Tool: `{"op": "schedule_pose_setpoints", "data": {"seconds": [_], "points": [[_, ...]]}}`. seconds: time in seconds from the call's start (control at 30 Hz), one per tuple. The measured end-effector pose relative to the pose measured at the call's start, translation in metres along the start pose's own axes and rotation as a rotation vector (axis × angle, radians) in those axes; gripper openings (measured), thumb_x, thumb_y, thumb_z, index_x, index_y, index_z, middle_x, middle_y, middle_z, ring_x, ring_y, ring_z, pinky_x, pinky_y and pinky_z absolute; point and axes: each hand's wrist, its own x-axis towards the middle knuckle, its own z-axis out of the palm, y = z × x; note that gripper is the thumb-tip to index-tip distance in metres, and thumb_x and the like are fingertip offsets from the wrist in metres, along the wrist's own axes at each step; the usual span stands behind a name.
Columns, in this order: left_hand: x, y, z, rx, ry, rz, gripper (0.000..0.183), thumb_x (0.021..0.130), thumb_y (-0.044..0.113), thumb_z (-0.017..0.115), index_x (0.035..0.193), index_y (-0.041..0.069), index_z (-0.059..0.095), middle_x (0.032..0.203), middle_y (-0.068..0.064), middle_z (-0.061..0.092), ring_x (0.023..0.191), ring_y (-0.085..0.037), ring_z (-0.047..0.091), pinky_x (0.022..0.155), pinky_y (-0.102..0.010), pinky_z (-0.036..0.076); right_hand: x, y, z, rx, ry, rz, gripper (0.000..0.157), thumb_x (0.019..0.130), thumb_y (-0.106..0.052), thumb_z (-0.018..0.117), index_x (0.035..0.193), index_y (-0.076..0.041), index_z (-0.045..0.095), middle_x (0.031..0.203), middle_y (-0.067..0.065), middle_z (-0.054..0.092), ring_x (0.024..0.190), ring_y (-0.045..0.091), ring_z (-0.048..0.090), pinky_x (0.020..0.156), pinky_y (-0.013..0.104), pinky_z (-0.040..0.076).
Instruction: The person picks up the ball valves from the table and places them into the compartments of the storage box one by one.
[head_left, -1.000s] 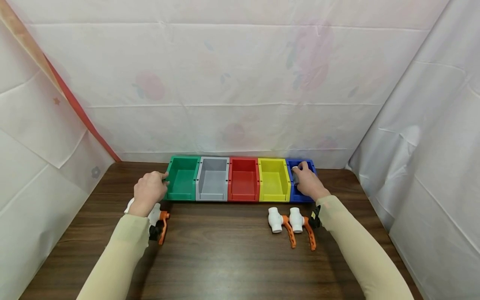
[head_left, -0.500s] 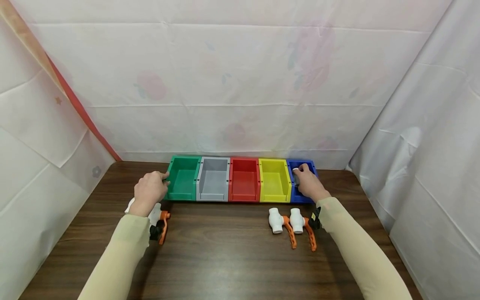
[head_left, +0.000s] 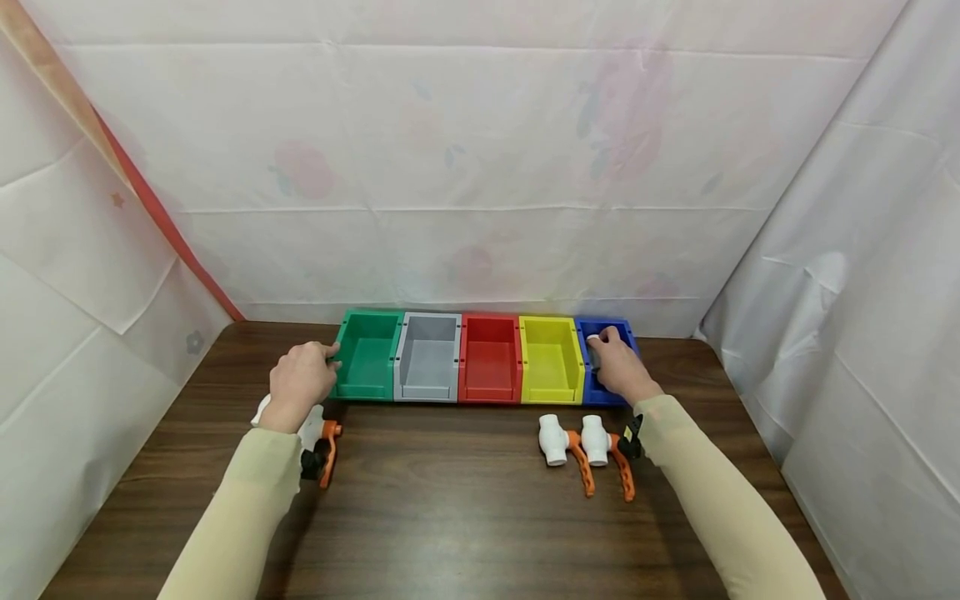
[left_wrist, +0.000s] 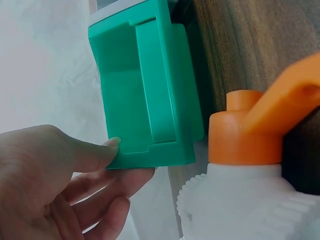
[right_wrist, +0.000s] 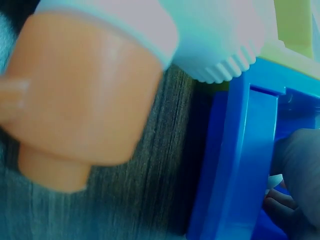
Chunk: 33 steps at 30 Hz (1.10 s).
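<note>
- Bins, five, in one touching row at the far edge of your table (head_left: 465,517): green bin (head_left: 365,357), grey bin (head_left: 427,358), red bin (head_left: 488,358), yellow bin (head_left: 550,360), blue bin (head_left: 626,335).
- Left hand (head_left: 300,379): your thumb and curled fingers pinch the green bin's outer wall (left_wrist: 150,155); hold confirmed in the left wrist view.
- Right hand (head_left: 617,367): reaches into the blue bin; fingers curled round a small white piece (head_left: 592,338); grip partly hidden.
- Valves, white with orange handles: one (head_left: 318,437) beside your left wrist; two (head_left: 555,440) (head_left: 596,440) side by side before the yellow and blue bins, near your right sleeve.
</note>
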Motion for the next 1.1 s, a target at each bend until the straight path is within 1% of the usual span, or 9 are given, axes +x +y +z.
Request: {"op": "schedule_pose_setpoints", "data": {"seconds": [0.1, 0.3, 0.47, 0.67, 0.83, 0.97, 1.1], "points": [[0.0, -0.001, 0.0, -0.005, 0.002, 0.002, 0.043, 0.099, 0.017, 0.062, 0.14, 0.004, 0.056, 0.131, -0.03, 0.057, 0.049, -0.026, 0.044, 0.043, -0.035, 0.037, 0.001, 0.0, 0.001, -0.003, 0.002, 0.002, 0.061, 0.088, 0.006, 0.065, 0.146, -0.001, 0.047, 0.138, 0.029, 0.038, 0.101, 0.037, 0.059, 0.084, 0.049, 0.051], [0.0, 0.0, 0.002, -0.002, 0.0, -0.006, 0.044, 0.1, 0.017, 0.061, 0.141, 0.004, 0.055, 0.131, -0.032, 0.057, 0.05, -0.026, 0.044, 0.043, -0.035, 0.037, 0.0, -0.002, 0.001, -0.013, 0.007, 0.003, 0.06, 0.087, 0.006, 0.066, 0.145, 0.0, 0.049, 0.137, 0.029, 0.039, 0.114, 0.041, 0.053, 0.093, 0.053, 0.048], [-0.002, 0.001, 0.001, 0.0, -0.006, -0.007, 0.044, 0.099, 0.017, 0.061, 0.141, 0.005, 0.055, 0.132, -0.031, 0.056, 0.05, -0.026, 0.045, 0.043, -0.035, 0.037, -0.003, -0.004, 0.0, -0.005, 0.014, 0.011, 0.06, 0.087, 0.007, 0.065, 0.144, 0.0, 0.049, 0.139, 0.029, 0.039, 0.118, 0.042, 0.052, 0.094, 0.054, 0.047], [-0.003, 0.001, -0.001, 0.007, -0.016, -0.01, 0.044, 0.1, 0.017, 0.061, 0.141, 0.005, 0.055, 0.134, -0.03, 0.055, 0.052, -0.026, 0.045, 0.044, -0.035, 0.037, -0.007, -0.005, -0.001, 0.028, 0.032, 0.011, 0.06, 0.086, 0.009, 0.065, 0.144, -0.001, 0.05, 0.14, 0.029, 0.038, 0.118, 0.042, 0.052, 0.094, 0.054, 0.047], [-0.004, 0.0, -0.004, 0.011, -0.008, -0.008, 0.043, 0.099, 0.016, 0.061, 0.141, 0.005, 0.056, 0.133, -0.03, 0.056, 0.051, -0.026, 0.044, 0.043, -0.034, 0.037, -0.013, -0.006, -0.004, 0.083, 0.066, 0.005, 0.062, 0.084, 0.012, 0.064, 0.143, -0.003, 0.052, 0.14, 0.028, 0.038, 0.112, 0.043, 0.055, 0.091, 0.054, 0.049], [-0.003, 0.003, -0.005, 0.006, -0.011, -0.01, 0.044, 0.099, 0.016, 0.061, 0.141, 0.004, 0.055, 0.133, -0.03, 0.056, 0.051, -0.026, 0.045, 0.044, -0.035, 0.038, -0.02, -0.005, -0.006, 0.137, 0.108, 0.0, 0.056, 0.086, 0.012, 0.061, 0.139, -0.005, 0.056, 0.14, 0.028, 0.038, 0.107, 0.043, 0.057, 0.087, 0.055, 0.05], [-0.003, 0.006, -0.004, -0.003, -0.021, -0.02, 0.044, 0.1, 0.016, 0.06, 0.142, 0.004, 0.054, 0.135, -0.03, 0.054, 0.052, -0.027, 0.045, 0.045, -0.035, 0.038, -0.031, -0.002, -0.006, 0.153, 0.153, -0.034, 0.049, 0.089, 0.007, 0.064, 0.136, -0.003, 0.057, 0.139, 0.027, 0.039, 0.107, 0.042, 0.058, 0.088, 0.055, 0.05]]}}
